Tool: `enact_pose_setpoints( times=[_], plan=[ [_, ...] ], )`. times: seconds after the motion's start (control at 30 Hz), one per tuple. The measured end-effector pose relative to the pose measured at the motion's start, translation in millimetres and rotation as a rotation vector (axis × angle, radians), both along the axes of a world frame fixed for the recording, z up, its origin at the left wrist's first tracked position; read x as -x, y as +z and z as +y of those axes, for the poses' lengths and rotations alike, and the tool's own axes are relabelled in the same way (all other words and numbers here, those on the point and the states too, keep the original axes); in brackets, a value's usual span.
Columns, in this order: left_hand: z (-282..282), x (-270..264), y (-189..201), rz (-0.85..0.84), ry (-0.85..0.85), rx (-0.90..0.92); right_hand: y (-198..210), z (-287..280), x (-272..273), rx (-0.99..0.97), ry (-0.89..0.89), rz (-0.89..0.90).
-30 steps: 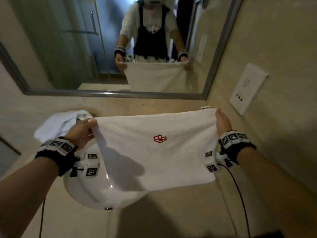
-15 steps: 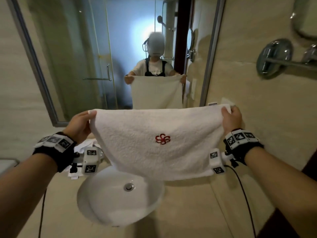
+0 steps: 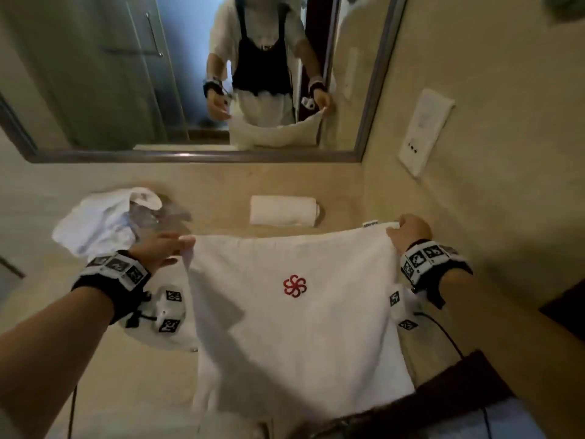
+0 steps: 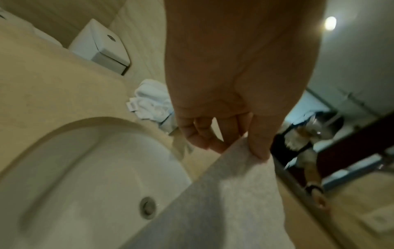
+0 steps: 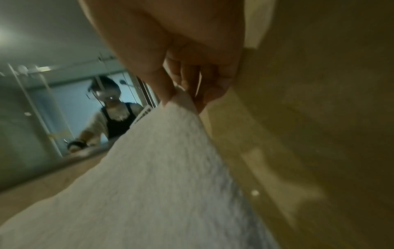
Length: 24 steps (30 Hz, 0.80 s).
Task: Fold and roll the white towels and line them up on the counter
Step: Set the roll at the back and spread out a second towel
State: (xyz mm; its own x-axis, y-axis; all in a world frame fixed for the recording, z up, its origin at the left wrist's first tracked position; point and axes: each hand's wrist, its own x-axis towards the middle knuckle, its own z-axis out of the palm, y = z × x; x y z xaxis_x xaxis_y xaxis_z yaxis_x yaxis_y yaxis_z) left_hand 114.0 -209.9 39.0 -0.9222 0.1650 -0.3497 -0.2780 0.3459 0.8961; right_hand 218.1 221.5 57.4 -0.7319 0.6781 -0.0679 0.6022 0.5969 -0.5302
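Two bare hands hold a white towel [image 3: 285, 312] stretched out above a beige bathroom counter [image 3: 221, 182], with its far edge highest and the cloth sloping down toward the person. The left hand [image 3: 158, 251] pinches the towel's far left corner between thumb and fingertips, the other fingers loosely extended; the left wrist view shows the thumb [image 4: 259, 143] pressed on the cloth edge. The right hand [image 3: 410, 231] grips the far right corner, fingers curled over it, and the right wrist view shows the cloth [image 5: 160, 168] gathered between thumb and fingers. A red flower-shaped emblem [image 3: 295, 286] sits near the middle of the towel, and a small label [image 3: 370, 224] sticks up from the far edge just beside the right hand.

Beyond the towel, a rolled white towel [image 3: 285, 210] lies on its side on the counter, close to the back wall beneath the mirror [image 3: 190, 90]. Left of the roll, a loose heap of white towels [image 3: 95, 223] rests on the counter beside the left hand. A white sink [image 4: 74, 176] is set in the counter under the towel's left side, partly covered by it. On the wall to the right of the mirror hangs a white wall plate [image 3: 424, 131]. Both wrists wear black bands with patterned marker tags.
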Motion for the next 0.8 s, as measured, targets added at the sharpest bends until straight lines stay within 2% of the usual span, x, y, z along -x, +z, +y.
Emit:
enact_pose_setpoints(
  times=[0.1,0.2,0.27,0.4,0.57,0.73,0.8],
  plan=[
    [13,17,-57,-0.039,0.06,0.138,-55,3,8,0.009,0.029,-0.14],
    [21,37,-96,-0.114,0.14,0.118,-91,3,25,0.029,0.021,-0.142],
    [28,59,-120,-0.161,0.148,0.14,-116,5,51,0.083,-0.069,-0.135],
    [37,82,-141,-0.197,0.157,0.175,-141,7,79,0.241,-0.242,0.014],
    [47,117,-166,-0.281,0.143,0.156,-170,7,111,0.254,-0.35,0.014],
    [67,143,-172,-0.315,0.18,0.005,-181,9,131,0.186,-0.287,0.071],
    [72,149,-175,-0.317,0.189,-0.016,-185,8,135,0.239,-0.271,0.077]
  ],
)
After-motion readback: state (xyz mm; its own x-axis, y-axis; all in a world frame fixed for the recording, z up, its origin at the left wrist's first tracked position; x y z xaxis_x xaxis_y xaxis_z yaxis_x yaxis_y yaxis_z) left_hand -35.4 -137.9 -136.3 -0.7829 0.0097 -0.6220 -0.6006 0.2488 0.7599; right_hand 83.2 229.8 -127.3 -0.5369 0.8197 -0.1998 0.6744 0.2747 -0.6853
